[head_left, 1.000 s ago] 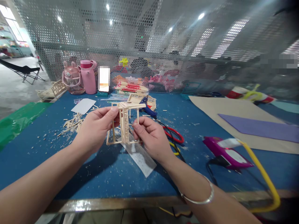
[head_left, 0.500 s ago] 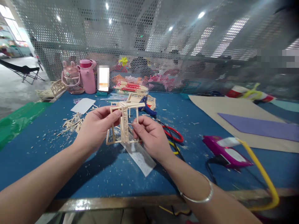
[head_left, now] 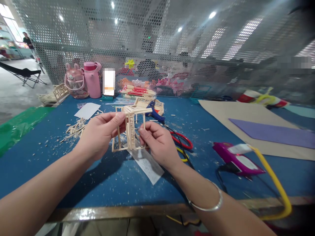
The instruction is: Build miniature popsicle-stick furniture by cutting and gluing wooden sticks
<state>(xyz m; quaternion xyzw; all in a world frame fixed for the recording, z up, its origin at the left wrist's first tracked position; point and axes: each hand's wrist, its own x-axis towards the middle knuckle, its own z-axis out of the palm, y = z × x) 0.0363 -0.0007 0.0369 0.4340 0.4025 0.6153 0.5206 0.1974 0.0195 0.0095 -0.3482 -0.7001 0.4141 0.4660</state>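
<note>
The wooden-stick frame [head_left: 132, 131] is held upright above the blue tabletop [head_left: 103, 193], the left hand's [head_left: 99, 134] grip pinching its upper part, the right hand's [head_left: 158, 141] its side post, apparently steadying it from both sides.

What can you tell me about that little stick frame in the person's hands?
The stick frame is a small, open, boxy structure of thin, pale sticks that look like wood. A ridged strip runs up its middle, and a thicker round stick lies across its top right. It is roughly upright, apparently raised above the blue tabletop. The left hand grips its upper left; the right hand pinches its thin right upright.
</note>
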